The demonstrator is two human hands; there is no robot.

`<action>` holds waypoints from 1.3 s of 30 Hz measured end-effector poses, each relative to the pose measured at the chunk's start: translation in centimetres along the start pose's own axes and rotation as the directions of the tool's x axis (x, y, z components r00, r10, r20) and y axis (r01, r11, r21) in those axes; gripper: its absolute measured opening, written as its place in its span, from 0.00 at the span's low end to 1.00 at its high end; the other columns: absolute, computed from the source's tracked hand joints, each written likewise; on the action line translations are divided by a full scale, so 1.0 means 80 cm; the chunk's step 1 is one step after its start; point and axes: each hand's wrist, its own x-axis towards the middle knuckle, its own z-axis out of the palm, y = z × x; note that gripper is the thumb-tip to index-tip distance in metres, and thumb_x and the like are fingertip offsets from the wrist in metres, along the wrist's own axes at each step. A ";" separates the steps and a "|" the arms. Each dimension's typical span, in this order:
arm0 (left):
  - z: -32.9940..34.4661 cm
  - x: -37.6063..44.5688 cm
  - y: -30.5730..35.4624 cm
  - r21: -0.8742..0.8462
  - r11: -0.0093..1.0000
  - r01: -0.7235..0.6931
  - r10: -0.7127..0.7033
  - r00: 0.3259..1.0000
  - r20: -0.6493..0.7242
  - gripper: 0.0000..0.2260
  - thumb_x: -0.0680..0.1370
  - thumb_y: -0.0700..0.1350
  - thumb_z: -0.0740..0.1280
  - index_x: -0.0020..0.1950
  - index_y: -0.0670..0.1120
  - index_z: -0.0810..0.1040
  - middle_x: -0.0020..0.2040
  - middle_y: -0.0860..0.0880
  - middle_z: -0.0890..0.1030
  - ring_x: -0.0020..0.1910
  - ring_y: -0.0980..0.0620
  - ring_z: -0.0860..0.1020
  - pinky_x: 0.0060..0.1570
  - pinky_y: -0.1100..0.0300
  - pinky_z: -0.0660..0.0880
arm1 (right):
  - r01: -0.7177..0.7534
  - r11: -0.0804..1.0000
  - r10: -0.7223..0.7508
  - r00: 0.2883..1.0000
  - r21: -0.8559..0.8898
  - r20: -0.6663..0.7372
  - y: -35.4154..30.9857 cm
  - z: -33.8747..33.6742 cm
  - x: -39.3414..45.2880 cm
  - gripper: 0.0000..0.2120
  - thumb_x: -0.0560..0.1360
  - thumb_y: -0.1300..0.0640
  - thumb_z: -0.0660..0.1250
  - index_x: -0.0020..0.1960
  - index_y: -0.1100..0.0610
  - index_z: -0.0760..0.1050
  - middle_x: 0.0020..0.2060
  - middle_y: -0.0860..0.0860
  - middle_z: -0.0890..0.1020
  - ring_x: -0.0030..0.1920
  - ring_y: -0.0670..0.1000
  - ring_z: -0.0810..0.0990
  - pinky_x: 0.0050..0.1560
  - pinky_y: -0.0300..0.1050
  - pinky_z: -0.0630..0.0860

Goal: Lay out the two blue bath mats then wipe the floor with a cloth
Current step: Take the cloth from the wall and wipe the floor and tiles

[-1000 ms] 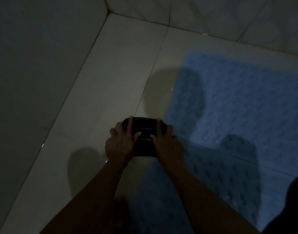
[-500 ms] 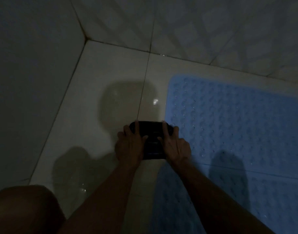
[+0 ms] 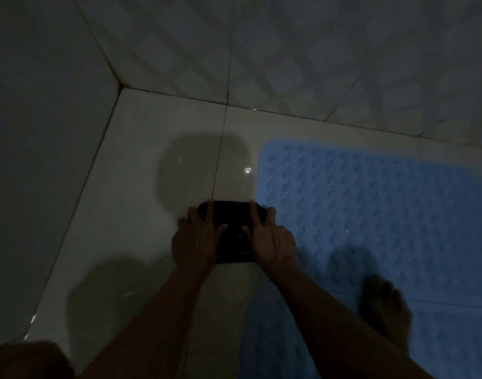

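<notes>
Two hands (image 3: 196, 239) (image 3: 271, 239) press one cloth (image 3: 233, 232); two mats (image 3: 371, 214) (image 3: 439, 337).

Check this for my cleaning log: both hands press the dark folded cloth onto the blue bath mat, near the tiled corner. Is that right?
One detail is wrong. In the head view the left hand and right hand press the dark folded cloth onto the bare pale glossy floor tile, beside the left edge of the blue dimpled bath mat, not on it. The tiled corner is indeed near.
</notes>
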 end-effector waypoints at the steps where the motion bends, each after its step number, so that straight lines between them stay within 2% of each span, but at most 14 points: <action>1: -0.003 0.008 0.004 0.019 1.000 0.002 -0.002 1.000 -0.010 0.32 0.83 0.65 0.51 0.83 0.55 0.44 0.77 0.40 0.58 0.68 0.38 0.66 0.56 0.46 0.73 | 0.005 1.000 -0.005 1.000 0.011 -0.013 0.003 0.000 0.008 0.29 0.84 0.43 0.51 0.80 0.50 0.46 0.74 0.59 0.58 0.49 0.60 0.81 0.44 0.52 0.77; 8: -0.028 0.054 0.035 0.110 0.993 0.045 -0.041 0.998 -0.038 0.32 0.82 0.66 0.51 0.83 0.56 0.46 0.75 0.41 0.61 0.66 0.40 0.68 0.51 0.49 0.75 | -0.005 0.996 0.003 1.000 0.085 0.030 0.031 -0.007 0.072 0.31 0.82 0.41 0.52 0.80 0.46 0.44 0.74 0.57 0.58 0.54 0.61 0.79 0.50 0.55 0.77; 11: -0.035 0.074 0.049 0.103 0.993 0.065 -0.057 0.995 -0.078 0.32 0.82 0.65 0.53 0.83 0.57 0.48 0.74 0.42 0.62 0.66 0.40 0.68 0.52 0.48 0.74 | 0.011 1.000 -0.011 1.000 0.011 -0.001 0.039 -0.010 0.097 0.31 0.82 0.42 0.54 0.80 0.49 0.47 0.75 0.59 0.60 0.55 0.62 0.80 0.49 0.55 0.78; 14: -0.042 0.095 0.063 0.131 0.987 0.090 -0.079 0.994 -0.081 0.32 0.82 0.66 0.53 0.83 0.57 0.47 0.75 0.43 0.61 0.66 0.40 0.68 0.53 0.47 0.74 | 0.032 0.997 -0.041 0.987 -0.064 -0.157 0.046 -0.010 0.117 0.30 0.78 0.41 0.64 0.75 0.52 0.66 0.64 0.61 0.76 0.35 0.58 0.83 0.29 0.47 0.77; 16: -0.048 0.111 0.071 0.160 0.982 0.100 -0.088 0.993 -0.078 0.32 0.82 0.66 0.52 0.83 0.58 0.46 0.75 0.43 0.61 0.67 0.41 0.68 0.52 0.48 0.74 | 0.073 0.997 -0.070 0.975 0.005 -0.212 0.054 -0.008 0.133 0.28 0.77 0.43 0.63 0.73 0.54 0.70 0.60 0.61 0.78 0.30 0.57 0.81 0.25 0.46 0.76; 19: -0.058 0.130 0.082 0.188 0.976 0.106 -0.092 0.993 -0.080 0.33 0.82 0.67 0.51 0.83 0.58 0.44 0.75 0.42 0.60 0.67 0.41 0.68 0.53 0.47 0.74 | 0.121 0.987 -0.098 0.977 0.109 -0.190 0.063 -0.018 0.156 0.27 0.80 0.45 0.57 0.76 0.56 0.64 0.63 0.63 0.75 0.34 0.58 0.82 0.29 0.50 0.80; 23: -0.069 0.150 0.095 0.220 0.968 0.122 -0.108 0.991 -0.076 0.34 0.82 0.66 0.52 0.82 0.58 0.43 0.74 0.41 0.60 0.66 0.40 0.68 0.53 0.47 0.74 | 0.146 0.953 -0.135 0.989 0.266 -0.057 0.070 -0.029 0.182 0.30 0.83 0.43 0.50 0.80 0.49 0.42 0.74 0.59 0.59 0.59 0.60 0.77 0.55 0.55 0.78; 27: -0.077 0.171 0.107 0.224 0.959 0.174 -0.151 0.982 -0.115 0.32 0.82 0.66 0.52 0.82 0.59 0.44 0.72 0.42 0.62 0.64 0.40 0.69 0.51 0.48 0.73 | 0.124 0.909 -0.116 0.992 0.398 -0.043 0.075 -0.045 0.209 0.29 0.83 0.44 0.52 0.78 0.44 0.41 0.72 0.55 0.60 0.57 0.60 0.77 0.53 0.54 0.78; 29: -0.080 0.181 0.115 0.218 0.956 0.197 -0.169 0.975 -0.142 0.31 0.82 0.66 0.51 0.82 0.60 0.45 0.71 0.42 0.63 0.63 0.40 0.70 0.49 0.48 0.73 | 0.167 0.949 -0.156 0.986 0.268 -0.061 0.078 -0.048 0.223 0.29 0.83 0.45 0.52 0.79 0.49 0.44 0.71 0.58 0.60 0.54 0.62 0.78 0.47 0.53 0.78; 32: -0.086 0.188 0.130 0.230 0.945 0.233 -0.199 0.967 -0.159 0.29 0.82 0.65 0.52 0.82 0.60 0.47 0.70 0.42 0.63 0.63 0.39 0.71 0.49 0.47 0.74 | 0.178 0.970 -0.173 0.984 0.167 -0.046 0.078 -0.061 0.242 0.30 0.83 0.46 0.54 0.80 0.54 0.47 0.73 0.63 0.59 0.56 0.67 0.77 0.52 0.58 0.77; 34: -0.090 0.192 0.139 0.245 0.935 0.257 -0.224 0.962 -0.154 0.28 0.83 0.63 0.52 0.81 0.60 0.48 0.69 0.41 0.63 0.63 0.39 0.71 0.50 0.46 0.74 | 0.163 0.981 -0.159 0.986 0.101 -0.047 0.077 -0.063 0.250 0.33 0.76 0.45 0.67 0.77 0.55 0.61 0.68 0.65 0.69 0.48 0.66 0.81 0.47 0.56 0.79; 36: -0.093 0.195 0.146 0.265 0.924 0.277 -0.242 0.957 -0.157 0.28 0.83 0.63 0.52 0.82 0.60 0.49 0.69 0.41 0.64 0.62 0.39 0.71 0.50 0.47 0.74 | 0.158 0.985 -0.152 0.986 0.076 -0.072 0.079 -0.068 0.252 0.34 0.60 0.43 0.79 0.64 0.53 0.79 0.53 0.60 0.82 0.32 0.60 0.81 0.33 0.48 0.79; 37: -0.094 0.196 0.148 0.272 0.918 0.290 -0.257 0.955 -0.150 0.28 0.83 0.63 0.52 0.82 0.60 0.48 0.69 0.41 0.63 0.62 0.39 0.71 0.50 0.47 0.74 | 0.167 0.983 -0.158 0.983 0.082 -0.097 0.082 -0.074 0.251 0.34 0.56 0.42 0.80 0.60 0.52 0.82 0.50 0.58 0.83 0.29 0.58 0.81 0.31 0.46 0.78; 39: -0.095 0.198 0.152 0.273 0.912 0.308 -0.280 0.950 -0.137 0.28 0.83 0.63 0.51 0.82 0.60 0.48 0.69 0.42 0.63 0.62 0.39 0.72 0.50 0.47 0.74 | 0.206 0.973 -0.199 0.977 0.102 -0.076 0.092 -0.092 0.248 0.33 0.67 0.41 0.75 0.69 0.53 0.74 0.60 0.60 0.79 0.37 0.57 0.84 0.39 0.48 0.80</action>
